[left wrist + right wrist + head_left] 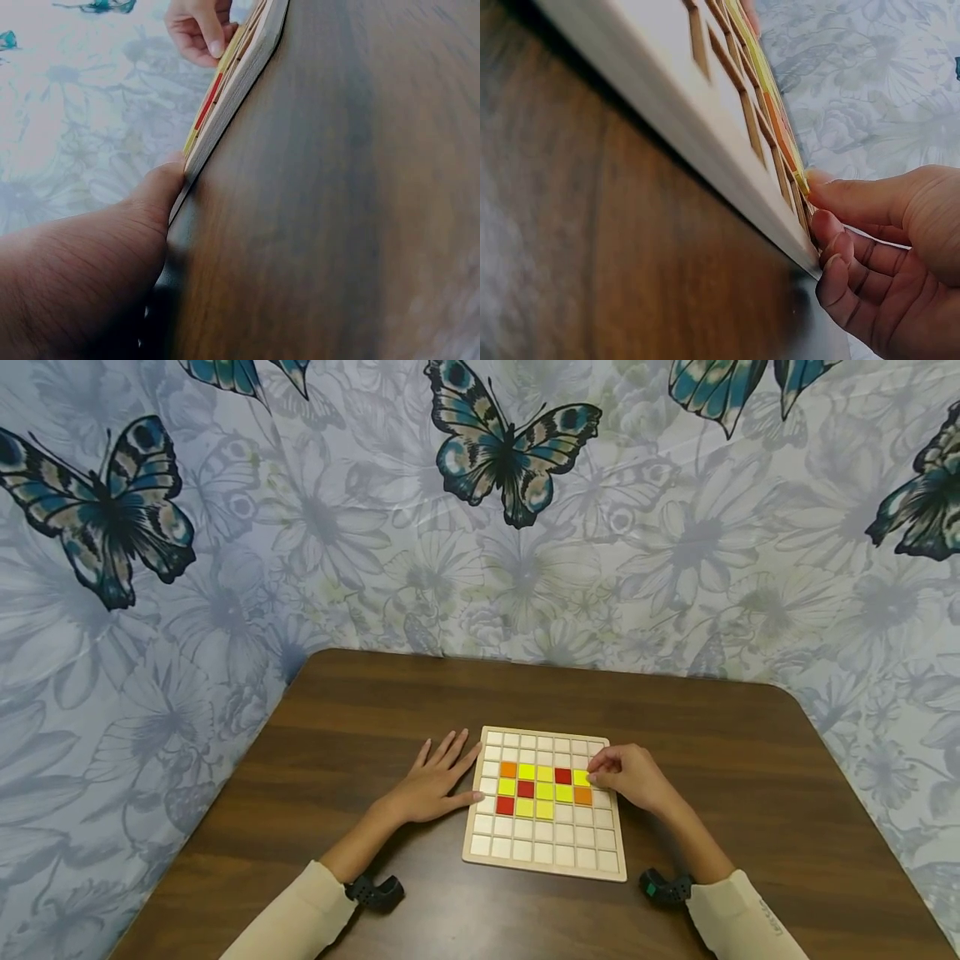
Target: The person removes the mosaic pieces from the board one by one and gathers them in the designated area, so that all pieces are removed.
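A square wooden grid board [543,871] lies on the table, with yellow, red and orange square tiles in some of its cells. My left hand [429,787] is spread flat at the board's left side, thumb and fingertips touching its edge. In the left wrist view the thumb [161,187] rests against the rim. My right hand [630,774] is over the board's right edge and pinches a yellow tile [581,777] at a cell right of a red tile [562,776]. Below that yellow tile sits an orange tile [582,796]. In the right wrist view the other fingers [840,274] are curled beside the rim.
The brown wooden table [360,693] runs back to a cloth [525,585] printed with flowers and butterflies. Each wrist wears a black camera band, one at the left [375,893] and one at the right [665,887]. Bare white cells surround the coloured tiles.
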`<state>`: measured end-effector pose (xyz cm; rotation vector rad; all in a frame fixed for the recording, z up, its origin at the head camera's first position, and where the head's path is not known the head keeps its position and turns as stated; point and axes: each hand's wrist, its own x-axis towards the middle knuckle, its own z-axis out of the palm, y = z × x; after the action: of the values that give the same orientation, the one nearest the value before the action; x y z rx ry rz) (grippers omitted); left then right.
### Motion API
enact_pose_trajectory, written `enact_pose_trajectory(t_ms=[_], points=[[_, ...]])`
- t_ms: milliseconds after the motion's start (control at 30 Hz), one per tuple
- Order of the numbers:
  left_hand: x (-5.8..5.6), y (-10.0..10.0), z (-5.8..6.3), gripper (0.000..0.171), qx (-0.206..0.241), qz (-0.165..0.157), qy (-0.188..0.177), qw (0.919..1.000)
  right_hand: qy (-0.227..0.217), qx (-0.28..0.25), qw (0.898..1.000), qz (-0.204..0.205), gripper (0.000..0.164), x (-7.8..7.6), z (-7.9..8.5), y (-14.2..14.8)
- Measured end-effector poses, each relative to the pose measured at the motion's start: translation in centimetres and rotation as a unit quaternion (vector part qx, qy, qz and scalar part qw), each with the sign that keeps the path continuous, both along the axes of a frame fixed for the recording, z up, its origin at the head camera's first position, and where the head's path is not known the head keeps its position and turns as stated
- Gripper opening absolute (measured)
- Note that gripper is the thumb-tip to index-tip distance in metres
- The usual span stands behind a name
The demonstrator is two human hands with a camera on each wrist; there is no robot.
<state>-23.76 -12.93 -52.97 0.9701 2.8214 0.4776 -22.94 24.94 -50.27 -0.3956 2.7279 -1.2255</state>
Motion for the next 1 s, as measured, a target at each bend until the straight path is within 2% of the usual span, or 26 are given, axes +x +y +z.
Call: enact_pose_trajectory(t_ms=[233,367,600,1000], points=[[0.42,0.00,-0.23,0.087,0.007,-0.007,-0.006,0.9999,-0.011,-0.001,1.000,-0.009,0.005,0.50,-0.31,-0.19],[0.44,-0.05,-0.42,0.087,0.012,-0.006,-0.006,0.9999,-0.001,-0.001,1.000,-0.013,0.005,0.56,-0.34,-0.38],[0.41,-0.01,-0.12,0.086,-0.008,-0.007,-0.005,0.9999,0.018,0.013,1.000,-0.016,0.012,0.56,-0.24,-0.41],[0.35,-0.23,0.12,0.085,-0.015,-0.007,0.000,0.9999,0.038,0.012,0.999,-0.033,0.009,0.38,0.40,-0.78]])
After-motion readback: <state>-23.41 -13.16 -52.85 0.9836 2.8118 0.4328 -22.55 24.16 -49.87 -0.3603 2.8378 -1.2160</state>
